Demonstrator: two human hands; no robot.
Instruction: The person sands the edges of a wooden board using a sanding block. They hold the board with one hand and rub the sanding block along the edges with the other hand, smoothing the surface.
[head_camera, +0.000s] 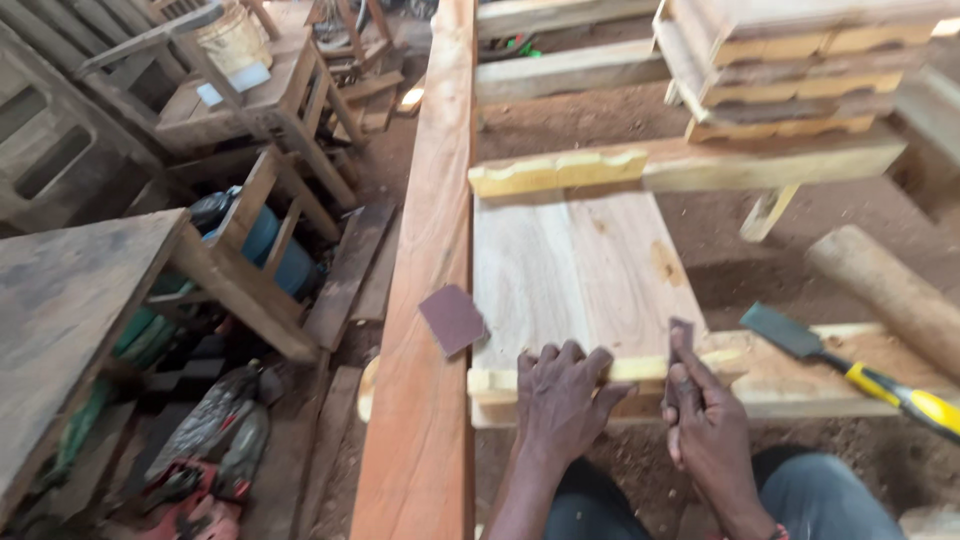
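A pale wooden panel with yellowish moulded end rails lies in front of me. My left hand rests flat on the near rail, fingers spread over its edge. My right hand pinches a small dark piece of sandpaper and presses it against the same rail, just right of the left hand. A second square of reddish sandpaper lies on the long reddish plank to the left of the panel.
A chisel with a yellow handle lies on a board at the right, beside a round wooden mallet. Stacked moulded panels sit at the far right. Worn benches and power tools crowd the left floor.
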